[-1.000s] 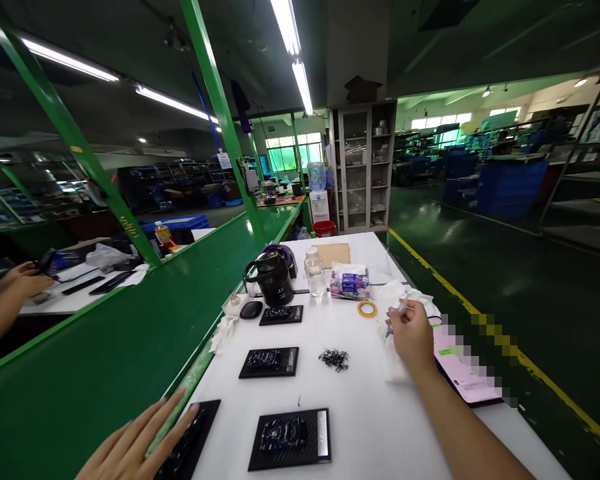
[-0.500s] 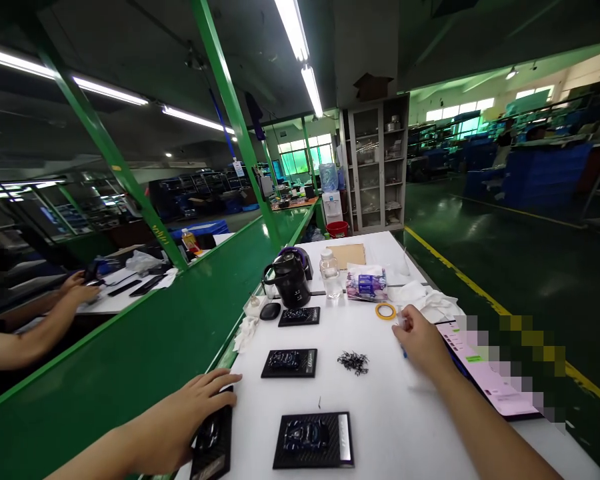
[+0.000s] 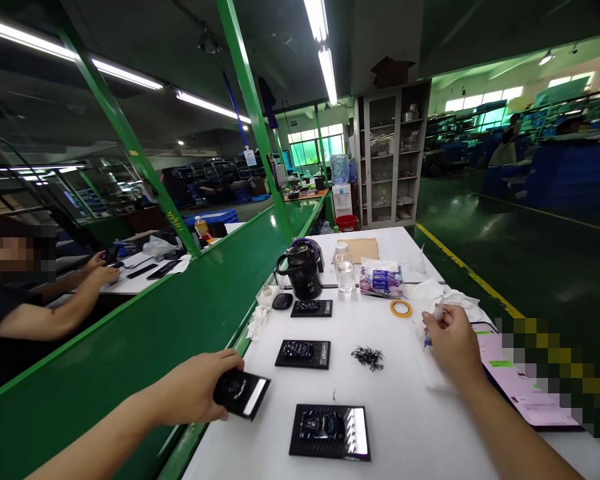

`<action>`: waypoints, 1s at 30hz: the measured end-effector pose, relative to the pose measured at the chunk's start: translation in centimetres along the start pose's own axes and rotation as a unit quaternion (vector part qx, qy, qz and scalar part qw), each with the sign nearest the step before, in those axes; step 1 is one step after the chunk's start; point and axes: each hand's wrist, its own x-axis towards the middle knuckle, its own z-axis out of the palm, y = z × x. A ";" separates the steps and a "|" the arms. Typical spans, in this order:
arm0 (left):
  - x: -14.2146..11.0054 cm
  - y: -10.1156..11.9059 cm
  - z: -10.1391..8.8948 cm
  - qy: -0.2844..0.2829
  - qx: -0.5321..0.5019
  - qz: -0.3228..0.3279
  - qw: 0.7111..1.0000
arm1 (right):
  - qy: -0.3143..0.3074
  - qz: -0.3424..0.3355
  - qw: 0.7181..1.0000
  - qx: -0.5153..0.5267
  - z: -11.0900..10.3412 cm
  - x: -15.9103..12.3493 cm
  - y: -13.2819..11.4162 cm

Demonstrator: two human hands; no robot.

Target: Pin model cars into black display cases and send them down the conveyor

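Note:
My left hand (image 3: 197, 390) grips a flat black tray (image 3: 242, 393) and holds it tilted just above the white table's (image 3: 410, 427) left edge. My right hand (image 3: 447, 340) is closed on a thin pen-like tool (image 3: 433, 322) with a blue tip, raised slightly over the table at the right. Three more black trays lie on the table: a near tray (image 3: 330, 431), a middle tray (image 3: 303, 354) and a far tray (image 3: 311, 308). A small heap of tiny black parts (image 3: 369, 357) lies between my hands.
A black kettle (image 3: 303, 269), clear bottle (image 3: 345, 267), tissue pack (image 3: 381, 278), yellow tape ring (image 3: 401, 307), white cloths (image 3: 443, 297) and a pink sheet (image 3: 523, 387) sit on the table. A green conveyor (image 3: 145, 347) runs along the left; another person (image 3: 40, 313) works beyond it.
My left hand has closed on the black tray at the table's left edge and lifted it, tilting it. My right hand has stayed in place with the tool. The view has shifted left.

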 end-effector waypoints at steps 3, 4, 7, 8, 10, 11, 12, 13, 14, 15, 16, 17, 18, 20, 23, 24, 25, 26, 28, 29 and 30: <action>0.3 1.3 0.8 0.008 0.040 -0.003 0.999 | -0.055 -0.016 0.998 -0.019 0.1 -0.2 -0.2; 0.4 1.8 1.2 0.010 0.046 -0.006 0.999 | -0.070 -0.021 0.997 -0.024 0.1 -0.2 -0.3; 0.7 2.5 2.1 0.006 0.031 -0.012 0.999 | -0.098 -0.031 0.994 -0.030 0.2 -0.1 -0.2; 0.8 2.6 2.3 0.007 0.020 -0.016 1.000 | -0.102 -0.031 0.994 -0.030 0.2 -0.1 -0.2; 0.8 2.6 2.7 0.016 -0.001 -0.019 1.000 | -0.096 -0.026 0.995 -0.022 0.1 0.0 -0.1; 0.9 2.6 2.9 0.023 -0.009 -0.017 1.000 | -0.085 -0.021 0.996 -0.015 0.0 0.0 -0.1; 0.9 2.6 3.1 0.032 -0.018 -0.015 0.999 | -0.070 -0.014 0.997 -0.005 0.0 0.0 0.0; 1.0 2.7 3.3 0.043 -0.025 -0.012 0.999 | -0.051 -0.005 0.999 0.008 -0.1 0.1 0.0; 1.1 2.8 3.6 0.054 -0.031 -0.010 0.998 | -0.033 0.003 0.999 0.023 -0.2 0.1 0.0; 1.2 3.0 3.8 0.065 -0.037 -0.010 0.997 | -0.017 0.011 0.999 0.039 -0.2 0.1 0.1; 1.3 3.2 4.1 0.075 -0.044 -0.013 0.996 | -0.006 0.018 0.998 0.053 -0.2 0.1 0.1; 1.5 3.3 4.3 0.081 -0.051 -0.016 0.995 | 0.003 0.021 0.998 0.066 -0.3 0.1 0.1; 1.6 3.5 4.5 0.085 -0.058 -0.019 0.995 | 0.010 0.023 0.997 0.076 -0.3 0.2 0.2; 2.1 3.6 4.8 0.089 -0.071 -0.025 0.993 | 0.027 0.024 0.995 0.090 -0.3 0.2 0.2; 2.9 3.5 5.1 0.101 -0.081 -0.038 0.991 | 0.044 0.025 0.993 0.106 -0.4 0.4 0.3; 3.3 3.5 5.2 0.106 -0.083 -0.043 0.990 | 0.040 0.026 0.993 0.108 -0.3 0.4 0.3; 3.7 3.4 5.2 0.109 -0.083 -0.047 0.989 | 0.030 0.024 0.994 0.105 -0.3 0.4 0.3; 4.1 3.4 5.3 0.112 -0.083 -0.051 0.989 | 0.013 0.019 0.995 0.097 -0.2 0.4 0.3; 4.9 3.6 5.2 0.121 -0.079 -0.060 0.988 | -0.033 0.001 0.997 0.074 0.0 0.3 0.2; 5.1 3.9 5.2 0.129 -0.075 -0.066 0.987 | -0.054 -0.010 0.997 0.061 0.1 0.2 0.1; 5.2 4.2 5.3 0.139 -0.070 -0.072 0.985 | -0.070 -0.019 0.996 0.051 0.2 0.2 0.1</action>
